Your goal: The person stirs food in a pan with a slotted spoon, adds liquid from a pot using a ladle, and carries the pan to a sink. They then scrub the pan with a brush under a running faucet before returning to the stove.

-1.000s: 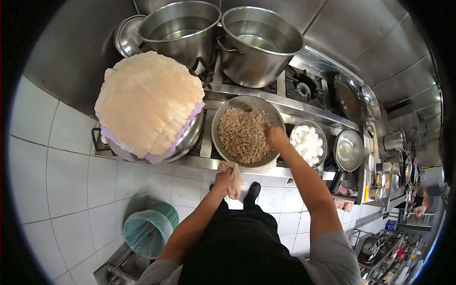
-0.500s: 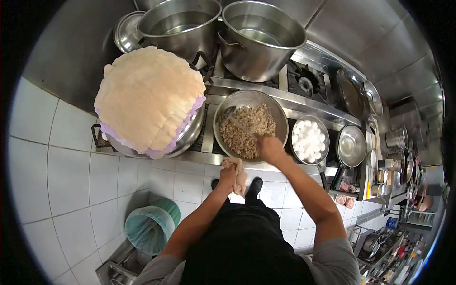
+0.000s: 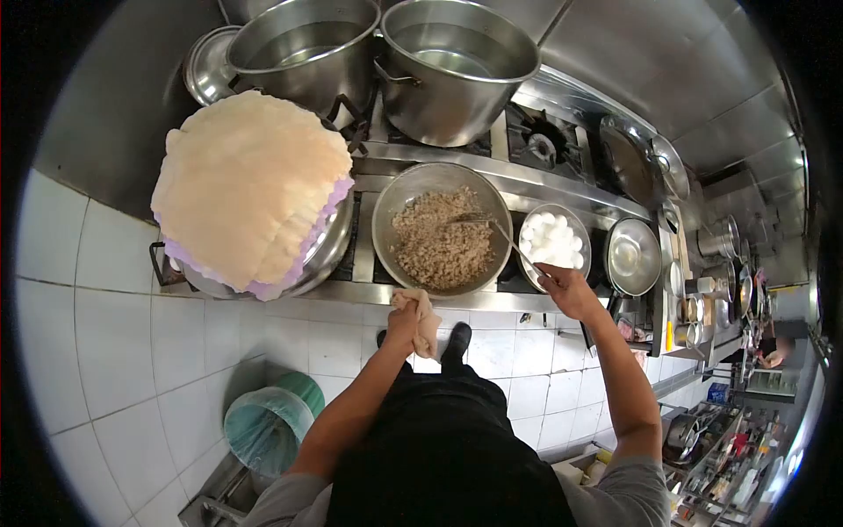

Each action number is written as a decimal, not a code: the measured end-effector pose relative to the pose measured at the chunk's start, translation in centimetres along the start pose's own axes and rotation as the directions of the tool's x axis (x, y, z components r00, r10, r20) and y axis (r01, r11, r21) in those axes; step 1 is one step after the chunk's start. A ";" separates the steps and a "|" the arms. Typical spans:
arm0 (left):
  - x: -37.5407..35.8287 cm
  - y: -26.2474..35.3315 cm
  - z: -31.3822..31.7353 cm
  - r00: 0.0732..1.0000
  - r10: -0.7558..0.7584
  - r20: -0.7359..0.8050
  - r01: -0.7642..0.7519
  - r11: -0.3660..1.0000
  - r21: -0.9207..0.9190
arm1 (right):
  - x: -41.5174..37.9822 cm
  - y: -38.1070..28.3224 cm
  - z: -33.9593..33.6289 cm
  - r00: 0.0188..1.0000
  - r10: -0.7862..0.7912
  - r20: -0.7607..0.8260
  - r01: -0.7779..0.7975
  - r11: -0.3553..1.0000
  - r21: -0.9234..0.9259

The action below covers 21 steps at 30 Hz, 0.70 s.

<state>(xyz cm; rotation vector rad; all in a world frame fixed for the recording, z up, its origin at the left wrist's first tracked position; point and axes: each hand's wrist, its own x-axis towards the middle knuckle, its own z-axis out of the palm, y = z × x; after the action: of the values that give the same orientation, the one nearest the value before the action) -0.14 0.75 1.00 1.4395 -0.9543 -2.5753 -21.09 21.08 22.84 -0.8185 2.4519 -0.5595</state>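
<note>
A wide metal pan (image 3: 383,253) of crumbled brown cooked filling (image 3: 443,241) sits on the stove. My right hand (image 3: 566,288) is closed around the long thin handle of a slotted metal spatula (image 3: 509,237), whose head rests in the filling at the pan's right side. My left hand (image 3: 403,323) is closed on a beige cloth (image 3: 425,321), bunched right at the pan's near rim. Whatever the cloth may cover there is hidden. Just beyond my right hand, a smaller pan (image 3: 587,231) holds several peeled white eggs (image 3: 550,239).
Large flat breads (image 3: 255,189) are stacked over a big metal pot (image 3: 338,250) at left. Two tall pots (image 3: 307,79) (image 3: 452,97) of clear liquid stand behind. An empty frying pan (image 3: 633,256) is to the right. A lined bin (image 3: 268,430) stands on the floor, lower left.
My right hand has moved right, from over the filling to past the pan's rim, drawing the spatula to the right side. The view has shifted slightly; my left hand stays at the near rim.
</note>
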 end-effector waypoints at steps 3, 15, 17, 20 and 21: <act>-0.8 0.7 0.5 1.000 -0.007 0.000 0.007 0.996 -0.089 | -0.4 2.6 2.0 0.993 0.106 0.050 -0.109 0.992 0.059; 0.1 0.5 0.4 0.999 -0.042 0.009 0.042 0.994 -0.102 | 6.3 4.5 7.7 0.947 -0.243 -0.211 0.182 0.945 -0.273; -0.1 0.5 0.2 0.998 -0.057 0.005 0.057 0.992 -0.115 | 6.2 4.4 5.7 0.956 -0.168 -0.240 0.106 0.962 -0.253; 0.2 0.5 0.2 0.999 -0.033 0.001 0.033 0.996 -0.078 | 5.9 9.5 11.9 0.939 -0.284 -0.194 0.215 0.925 -0.313; 0.5 0.3 -0.1 0.999 -0.046 0.001 0.046 0.997 -0.068 | 5.2 11.4 14.9 0.877 -0.441 -0.194 0.338 0.850 -0.404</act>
<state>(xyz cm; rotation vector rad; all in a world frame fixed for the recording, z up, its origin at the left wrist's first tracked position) -0.43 0.32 0.72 1.4621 -0.8337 -2.6118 -21.31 22.80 3.45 -1.5134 2.7006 -0.3877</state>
